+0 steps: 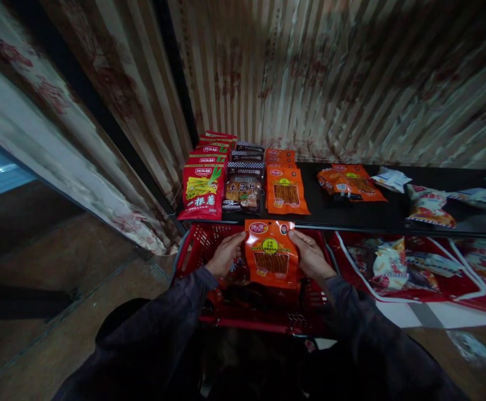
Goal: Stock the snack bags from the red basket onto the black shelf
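Between my two hands hangs an orange snack bag, upright with its printed front towards me. My left hand pinches its upper left edge, and my right hand pinches the upper right edge. Right below the bag is a red plastic basket, with dark packets inside that I cannot make out well. Just beyond, on the black shelf, stands a row of matching orange bags. Dark brown potato-slice bags are lined up left of those, and red bags with a scallion picture fill the far left.
More orange packets lie loose on the black shelf, with white and red snack bags further right. Red bags with white trim under the shelf hold several packets. A dark post and striped curtain border the shelf.
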`<state>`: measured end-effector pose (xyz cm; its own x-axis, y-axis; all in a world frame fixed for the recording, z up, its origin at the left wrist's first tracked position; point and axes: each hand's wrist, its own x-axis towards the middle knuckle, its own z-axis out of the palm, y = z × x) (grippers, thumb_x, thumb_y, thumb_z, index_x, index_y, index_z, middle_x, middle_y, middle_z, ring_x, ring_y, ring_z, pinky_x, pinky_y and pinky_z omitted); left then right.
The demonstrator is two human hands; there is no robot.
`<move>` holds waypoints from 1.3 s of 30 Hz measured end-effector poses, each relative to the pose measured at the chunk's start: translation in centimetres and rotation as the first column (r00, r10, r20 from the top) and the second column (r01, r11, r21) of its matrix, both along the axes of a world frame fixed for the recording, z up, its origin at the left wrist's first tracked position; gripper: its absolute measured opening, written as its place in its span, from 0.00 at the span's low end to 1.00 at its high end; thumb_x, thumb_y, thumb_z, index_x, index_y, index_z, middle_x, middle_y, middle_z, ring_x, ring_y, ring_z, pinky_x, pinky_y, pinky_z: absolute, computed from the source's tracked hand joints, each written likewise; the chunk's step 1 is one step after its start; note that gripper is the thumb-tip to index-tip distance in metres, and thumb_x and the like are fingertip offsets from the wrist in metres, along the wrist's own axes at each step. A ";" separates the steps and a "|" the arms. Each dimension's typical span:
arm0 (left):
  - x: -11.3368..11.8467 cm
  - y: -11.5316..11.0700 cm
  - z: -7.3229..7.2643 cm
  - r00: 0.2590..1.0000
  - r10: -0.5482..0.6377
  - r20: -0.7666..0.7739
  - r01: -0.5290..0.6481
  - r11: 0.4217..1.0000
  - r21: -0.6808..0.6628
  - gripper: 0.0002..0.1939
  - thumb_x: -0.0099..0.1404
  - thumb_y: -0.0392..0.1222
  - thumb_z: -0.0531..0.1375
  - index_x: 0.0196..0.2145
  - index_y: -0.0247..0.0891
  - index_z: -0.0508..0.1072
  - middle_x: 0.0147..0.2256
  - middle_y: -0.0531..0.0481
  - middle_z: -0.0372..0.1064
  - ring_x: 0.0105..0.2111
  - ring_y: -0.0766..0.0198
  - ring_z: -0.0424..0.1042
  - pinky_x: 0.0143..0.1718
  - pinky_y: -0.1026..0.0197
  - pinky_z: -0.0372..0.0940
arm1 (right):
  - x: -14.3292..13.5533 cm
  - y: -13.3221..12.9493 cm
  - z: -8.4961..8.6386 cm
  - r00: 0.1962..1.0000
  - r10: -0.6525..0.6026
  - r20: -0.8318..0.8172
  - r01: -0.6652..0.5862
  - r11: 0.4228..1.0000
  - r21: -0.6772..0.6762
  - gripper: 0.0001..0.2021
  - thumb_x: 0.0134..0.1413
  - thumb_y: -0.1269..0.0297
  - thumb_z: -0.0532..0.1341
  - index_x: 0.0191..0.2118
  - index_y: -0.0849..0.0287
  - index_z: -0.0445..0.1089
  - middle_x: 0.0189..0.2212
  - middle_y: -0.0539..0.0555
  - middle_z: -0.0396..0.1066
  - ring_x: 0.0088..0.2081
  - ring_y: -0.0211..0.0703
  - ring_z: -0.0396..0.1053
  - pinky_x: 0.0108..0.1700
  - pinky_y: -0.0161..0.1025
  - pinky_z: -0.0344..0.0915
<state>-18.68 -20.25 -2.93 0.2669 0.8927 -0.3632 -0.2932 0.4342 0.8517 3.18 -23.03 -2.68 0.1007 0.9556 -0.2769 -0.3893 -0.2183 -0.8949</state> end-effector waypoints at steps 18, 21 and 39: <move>0.1 -0.7 -0.1 0.961 -0.274 -0.035 0.276 0.953 0.124 0.25 0.44 0.60 0.72 0.28 0.34 0.77 0.24 0.53 0.72 0.26 0.67 0.67 0.33 0.63 0.61 | 1.4 0.8 -0.4 0.988 -0.113 -0.104 0.118 0.992 0.041 0.18 0.41 0.52 0.74 0.37 0.54 0.76 0.36 0.52 0.81 0.40 0.48 0.78 0.45 0.42 0.74; -0.3 -0.2 0.2 0.975 -0.220 -0.024 0.221 0.960 0.171 0.23 0.47 0.58 0.72 0.30 0.34 0.77 0.26 0.53 0.73 0.28 0.66 0.68 0.35 0.63 0.62 | 1.3 0.3 -0.1 0.996 0.036 -0.078 -0.032 0.998 0.052 0.19 0.46 0.44 0.69 0.37 0.53 0.75 0.31 0.51 0.80 0.37 0.45 0.78 0.40 0.40 0.73; -0.6 1.0 1.7 0.989 0.075 0.125 -0.095 0.982 0.161 0.17 0.49 0.49 0.72 0.33 0.37 0.76 0.28 0.52 0.75 0.27 0.66 0.72 0.31 0.64 0.64 | -0.7 -1.4 -0.9 0.945 0.325 -0.034 -0.325 0.946 0.014 0.16 0.39 0.60 0.76 0.38 0.53 0.77 0.32 0.48 0.78 0.30 0.36 0.72 0.35 0.34 0.70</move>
<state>-19.25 -19.28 -1.26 0.2197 0.9591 -0.1785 -0.4252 0.2589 0.8673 2.53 -24.38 -3.58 -0.2256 0.9369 -0.2670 -0.3299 -0.3314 -0.8839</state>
